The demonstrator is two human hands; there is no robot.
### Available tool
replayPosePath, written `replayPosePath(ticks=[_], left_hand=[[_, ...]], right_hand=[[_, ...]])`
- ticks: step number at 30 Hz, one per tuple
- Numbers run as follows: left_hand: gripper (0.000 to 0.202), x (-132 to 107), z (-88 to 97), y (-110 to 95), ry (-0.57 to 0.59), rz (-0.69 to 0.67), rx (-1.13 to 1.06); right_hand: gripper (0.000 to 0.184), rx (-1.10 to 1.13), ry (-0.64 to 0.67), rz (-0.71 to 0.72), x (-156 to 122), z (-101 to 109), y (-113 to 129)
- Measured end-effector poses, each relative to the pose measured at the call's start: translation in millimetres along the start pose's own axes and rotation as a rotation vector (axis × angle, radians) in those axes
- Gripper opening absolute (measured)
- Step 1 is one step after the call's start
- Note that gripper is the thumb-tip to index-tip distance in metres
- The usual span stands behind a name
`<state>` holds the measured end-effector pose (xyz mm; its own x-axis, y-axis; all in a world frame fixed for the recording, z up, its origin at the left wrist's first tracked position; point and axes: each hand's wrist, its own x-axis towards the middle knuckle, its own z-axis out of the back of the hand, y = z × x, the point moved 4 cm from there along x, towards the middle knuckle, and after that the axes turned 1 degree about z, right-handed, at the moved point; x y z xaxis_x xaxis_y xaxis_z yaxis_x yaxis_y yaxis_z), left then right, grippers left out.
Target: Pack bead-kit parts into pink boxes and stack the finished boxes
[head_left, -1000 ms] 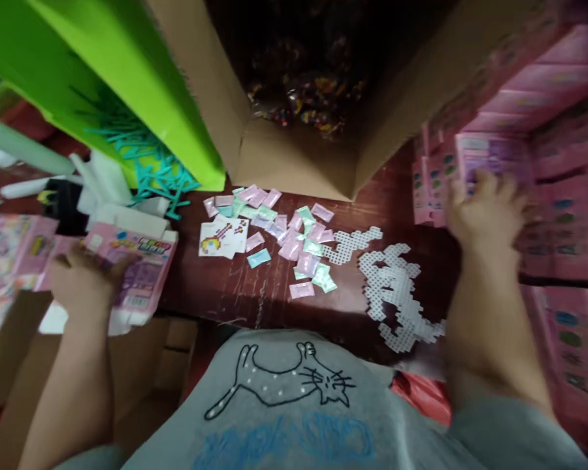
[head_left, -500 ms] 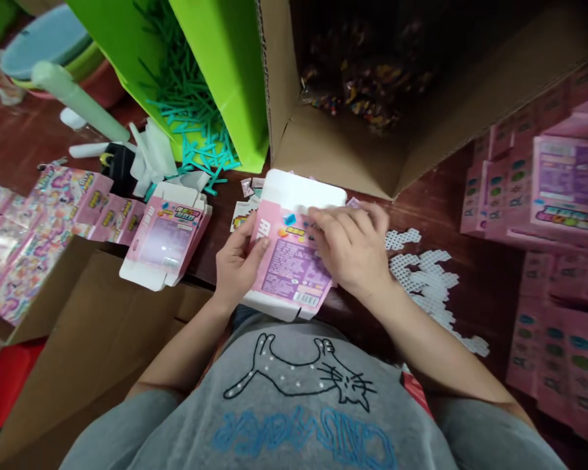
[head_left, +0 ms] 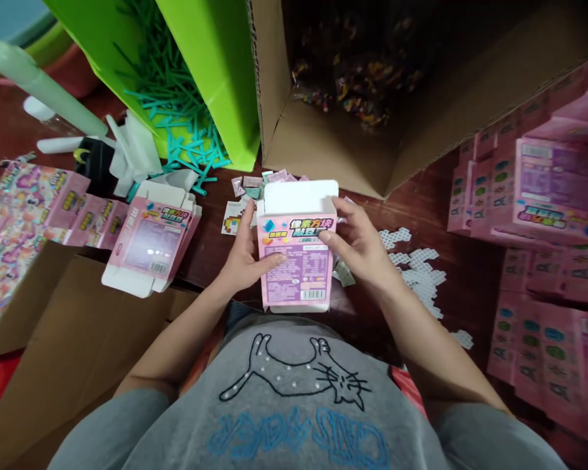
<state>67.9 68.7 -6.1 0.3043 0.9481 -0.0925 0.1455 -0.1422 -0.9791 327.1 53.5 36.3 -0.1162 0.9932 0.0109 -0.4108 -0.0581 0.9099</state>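
Head view: one large brown carton (head_left: 323, 153), open, top centre to upper right. Stacked pink boxes (head_left: 543, 186), right side; overlap prevents a count. One green bin (head_left: 213, 78), upper left. Pile of white-flapped cartons (head_left: 151, 245), left of centre, number unclear. One pink box (head_left: 284, 277), mid-frame: long axis up and down the frame, white flap toward top, barcode end toward bottom. Two hands grip it: left hand (head_left: 245, 261), thumb across front; right hand (head_left: 360, 245), thumb at upper-right front. Sachets (head_left: 252, 183), mostly blocked by box and hands; uncountable.
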Motion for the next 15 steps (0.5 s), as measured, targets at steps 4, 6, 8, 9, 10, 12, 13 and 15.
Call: replayPosePath(ticks=[4,6,8,9,10,12,13,15], left_hand=[[0.068,-5,2.6,11,0.179,0.034,0.047],[0.040,-4,3.7,8,0.178,0.043,0.120],[0.034,2,3.9,1,0.096,0.022,0.188],[0.033,5,3.7,-3,0.042,0.005,0.192],[0.031,8,3.0,-5,-0.004,-0.010,0.172],[0.034,12,0.0,-9,-0.023,-0.016,0.108],[0.037,14,-2.1,-11,0.005,-0.019,0.093],[0.033,14,-6.5,-16,0.102,-0.030,0.106]], right_hand=[[0.037,0.160,0.092,-0.042,-20,2,-20],[0.022,0.081,0.076,0.016,-25,7,-20],[0.017,0.018,0.018,0.064,-28,10,-17],[0.017,0.012,-0.028,0.078,-29,11,-16],[0.024,0.030,-0.074,0.092,-30,12,-14],[0.051,0.101,-0.135,0.115,-32,12,-11],[0.060,0.129,-0.130,0.129,-32,12,-9],[0.055,0.152,-0.040,0.160,-32,11,0]])
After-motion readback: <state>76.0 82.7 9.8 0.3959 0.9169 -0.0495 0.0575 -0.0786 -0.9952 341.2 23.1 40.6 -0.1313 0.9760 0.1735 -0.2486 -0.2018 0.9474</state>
